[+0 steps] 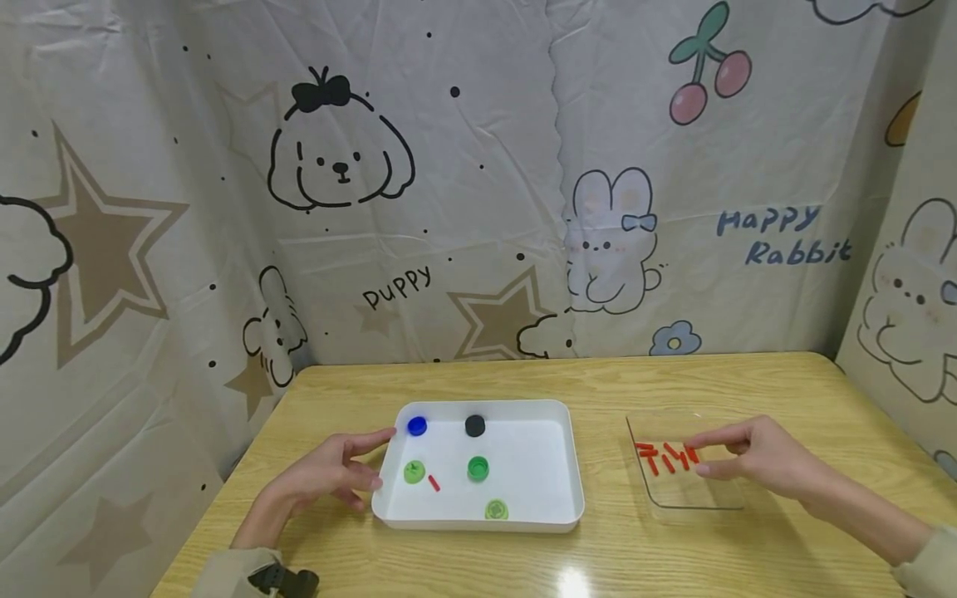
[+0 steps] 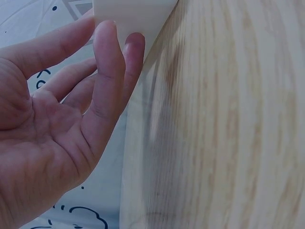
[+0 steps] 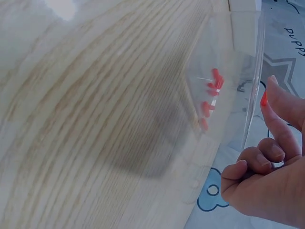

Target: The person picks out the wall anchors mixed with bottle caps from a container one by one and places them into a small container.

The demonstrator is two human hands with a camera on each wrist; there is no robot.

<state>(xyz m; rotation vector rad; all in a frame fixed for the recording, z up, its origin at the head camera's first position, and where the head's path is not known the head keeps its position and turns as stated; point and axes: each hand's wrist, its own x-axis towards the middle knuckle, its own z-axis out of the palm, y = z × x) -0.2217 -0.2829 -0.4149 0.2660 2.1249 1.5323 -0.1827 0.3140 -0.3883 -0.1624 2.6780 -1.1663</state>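
My left hand [image 1: 332, 472] rests its fingertips against the outer left side of a white tray [image 1: 523, 523], fingers loosely extended. In the left wrist view, those fingertips [image 2: 106, 33] touch the tray's wall [image 2: 136, 14]. Between thumb and index finger, my right hand [image 1: 770, 457] pinches a small red stick [image 3: 264, 99], held above a clear plastic box [image 1: 703, 496]. Several similar red sticks [image 1: 668, 462] lie in that box. Inside the tray, one red stick [image 1: 434, 483] lies between a light green cap [image 1: 414, 472] and a darker green cap [image 1: 478, 468].
Also in the tray are a blue cap [image 1: 416, 426], a black cap [image 1: 474, 426] and another light green cap [image 1: 497, 509] near the front wall. The wooden table [image 1: 598, 552] meets a printed curtain [image 1: 478, 208] at its back edge.
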